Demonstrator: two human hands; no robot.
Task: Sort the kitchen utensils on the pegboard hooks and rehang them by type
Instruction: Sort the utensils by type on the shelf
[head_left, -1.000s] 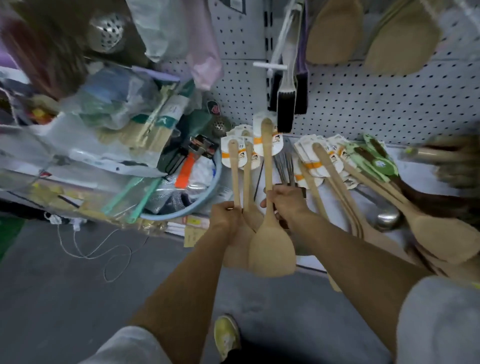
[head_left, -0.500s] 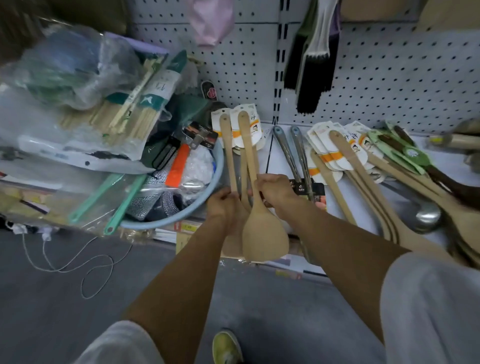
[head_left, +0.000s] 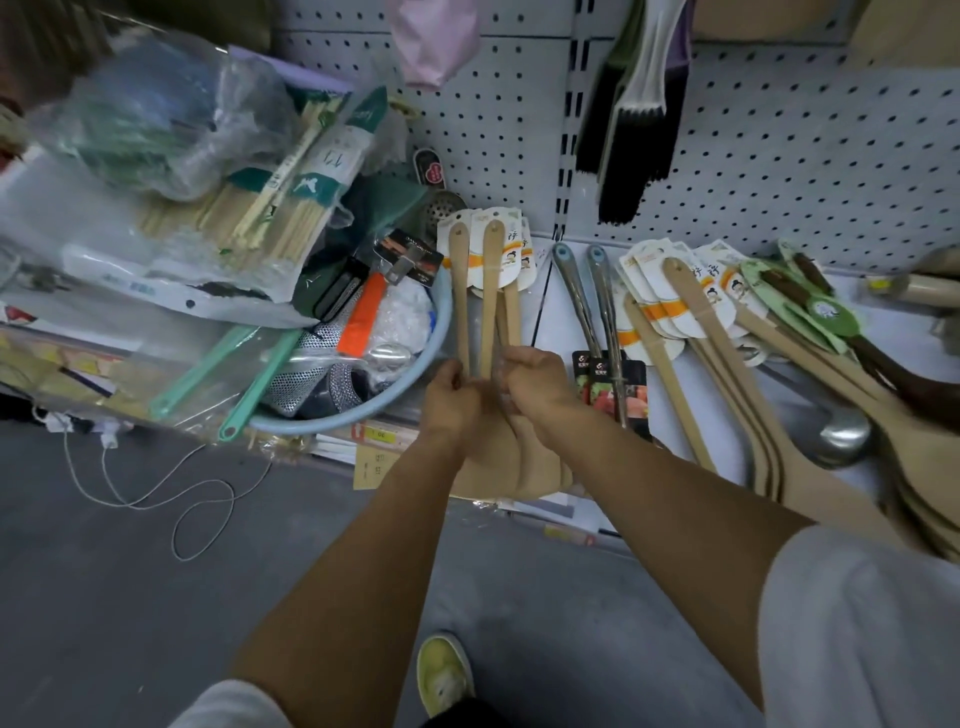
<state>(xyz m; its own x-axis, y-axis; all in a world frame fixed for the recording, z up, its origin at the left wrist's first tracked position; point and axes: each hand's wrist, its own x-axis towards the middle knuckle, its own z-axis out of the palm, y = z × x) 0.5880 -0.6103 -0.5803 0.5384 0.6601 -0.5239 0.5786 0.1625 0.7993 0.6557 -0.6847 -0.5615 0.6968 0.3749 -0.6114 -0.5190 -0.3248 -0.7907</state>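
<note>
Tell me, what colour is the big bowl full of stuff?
Light blue; the bowl shows best in the head view.

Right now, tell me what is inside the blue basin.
In the blue basin: an orange package, silver mesh strainers, a metal spoon and white plastic wrap. Its bottom is hidden beneath them.

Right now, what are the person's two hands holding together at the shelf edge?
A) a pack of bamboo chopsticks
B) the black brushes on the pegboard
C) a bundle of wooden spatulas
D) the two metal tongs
C: the left hand and the right hand both grip the handles of the wooden spatulas, whose tagged ends point up toward the pegboard, while the metal tongs lie untouched to the right.
</note>
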